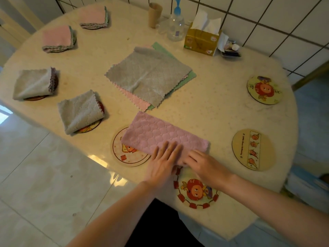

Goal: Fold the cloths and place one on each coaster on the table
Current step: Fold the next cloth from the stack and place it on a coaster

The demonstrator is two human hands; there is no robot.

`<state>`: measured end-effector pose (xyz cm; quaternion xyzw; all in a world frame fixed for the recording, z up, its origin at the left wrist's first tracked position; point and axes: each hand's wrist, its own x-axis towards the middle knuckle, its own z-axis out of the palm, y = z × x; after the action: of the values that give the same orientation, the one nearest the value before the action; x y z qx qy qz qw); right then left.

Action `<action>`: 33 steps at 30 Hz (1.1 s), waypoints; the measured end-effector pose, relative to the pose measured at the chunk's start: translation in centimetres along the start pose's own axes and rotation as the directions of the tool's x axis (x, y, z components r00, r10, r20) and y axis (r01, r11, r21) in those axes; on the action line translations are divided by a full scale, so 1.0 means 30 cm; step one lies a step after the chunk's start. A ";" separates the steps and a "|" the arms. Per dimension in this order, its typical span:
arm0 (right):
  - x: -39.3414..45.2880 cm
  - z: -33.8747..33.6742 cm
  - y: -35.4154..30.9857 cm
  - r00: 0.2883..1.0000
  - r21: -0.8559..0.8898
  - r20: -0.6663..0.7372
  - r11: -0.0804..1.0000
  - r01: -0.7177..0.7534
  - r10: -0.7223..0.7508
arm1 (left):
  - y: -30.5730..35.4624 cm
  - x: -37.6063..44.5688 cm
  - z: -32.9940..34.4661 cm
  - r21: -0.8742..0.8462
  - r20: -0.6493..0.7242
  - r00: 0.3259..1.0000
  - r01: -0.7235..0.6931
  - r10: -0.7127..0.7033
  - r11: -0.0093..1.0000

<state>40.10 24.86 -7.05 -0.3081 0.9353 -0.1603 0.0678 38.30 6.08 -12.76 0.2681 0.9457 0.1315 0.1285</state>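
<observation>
We see a pink cloth (160, 135) folded into a long strip near the front edge of the table (213, 107), its left end lying over a coaster (124, 154). Left hand (164, 163) lies flat on the strip's near edge, fingers straight and slightly spread, pressing down. Right hand (204, 164) sits just beside it at the strip's right end, fingers curled over the cloth's edge; whether they pinch it we cannot tell. A second coaster (195, 191) lies just under the wrists, bare. Two more bare coasters on the right: one near (253, 149), one farther back (263, 90). On the left, four coasters already carry folded cloths: two grey (79, 112) (34, 83), two pink (57, 39) (94, 16). In the middle, a stack of unfolded cloths (149, 75), grey on top, pink and green edges showing beneath. At the back: tissue box (201, 41), clear pump bottle (176, 24), brown cup (154, 14).
</observation>
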 end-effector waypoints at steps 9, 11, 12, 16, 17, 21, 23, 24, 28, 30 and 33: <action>-0.130 0.045 -0.006 0.996 -0.018 0.079 0.998 0.052 -0.050 | -0.032 -0.137 0.047 0.027 0.104 0.929 -0.358 0.354 0.933; -0.123 0.067 0.040 0.986 -0.106 0.149 0.990 0.093 -0.077 | -0.052 -0.175 0.040 0.052 0.119 0.919 -0.384 0.376 0.922; -0.120 0.075 0.060 0.975 -0.127 0.197 0.984 0.128 -0.101 | -0.056 -0.193 0.036 0.056 0.129 0.918 -0.385 0.375 0.921; -0.111 0.085 0.107 0.952 -0.152 0.260 0.967 0.205 -0.161 | -0.071 -0.259 0.036 0.032 0.114 0.954 -0.283 0.278 0.959; -0.106 0.087 0.111 0.949 -0.164 0.263 0.962 0.220 -0.172 | -0.073 -0.272 0.039 0.003 0.094 0.963 -0.253 0.252 0.967; -0.097 0.104 0.122 0.942 -0.162 0.252 0.951 0.265 -0.220 | -0.048 -0.278 0.019 -0.207 0.025 0.986 -0.156 0.165 0.966; -0.089 0.112 0.132 0.942 -0.173 0.255 0.948 0.267 -0.218 | -0.039 -0.273 -0.006 -0.349 -0.007 0.997 -0.079 0.082 0.934; -0.085 0.114 0.138 0.940 -0.185 0.265 0.945 0.269 -0.216 | -0.035 -0.270 -0.019 -0.419 -0.007 0.999 -0.032 0.032 0.908; -0.052 0.125 0.163 0.942 -0.052 0.283 0.978 0.202 -0.180 | -0.038 -0.237 -0.066 -0.581 0.098 0.977 0.212 -0.191 0.786; -0.029 0.123 0.155 0.970 0.155 0.235 0.987 0.029 -0.065 | -0.053 -0.205 -0.077 -0.637 0.184 0.923 0.373 -0.337 0.674; 0.047 0.090 0.108 0.964 0.430 0.191 0.867 -0.253 0.187 | -0.075 -0.155 -0.088 -0.794 0.210 0.839 0.446 -0.503 0.412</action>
<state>37.77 25.79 -10.73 -0.1856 0.8944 -0.3413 0.2218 40.23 1.25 -10.20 -0.1054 0.8129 0.5199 0.2403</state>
